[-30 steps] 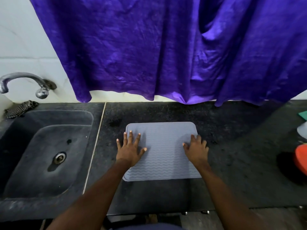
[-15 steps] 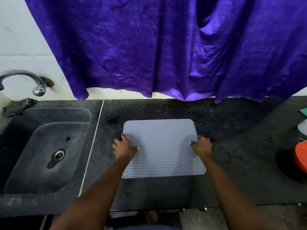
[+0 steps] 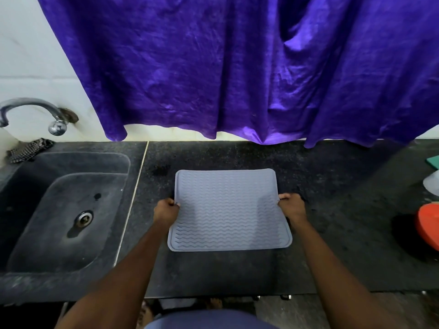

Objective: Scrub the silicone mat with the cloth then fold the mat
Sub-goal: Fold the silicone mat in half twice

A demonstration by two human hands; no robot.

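A grey silicone mat (image 3: 228, 210) with a wavy ribbed pattern lies in the middle of the black counter (image 3: 332, 186). My left hand (image 3: 166, 211) pinches the mat's left edge about halfway along. My right hand (image 3: 293, 207) pinches the right edge at the same height. Both side edges are lifted slightly at the pinch points. A dark checked cloth (image 3: 29, 149) lies crumpled at the back left corner of the sink, far from both hands.
A dark stone sink (image 3: 64, 210) with a drain sits left of the mat, under a metal tap (image 3: 35, 112). A purple curtain (image 3: 237, 67) hangs over the wall behind. At the right edge are an orange round object (image 3: 428, 224), a white item (image 3: 432, 185) and a green item (image 3: 433, 161).
Both hands went from lying flat with spread fingers on the mat to closing and moving outward, and now they pinch its left and right edges.
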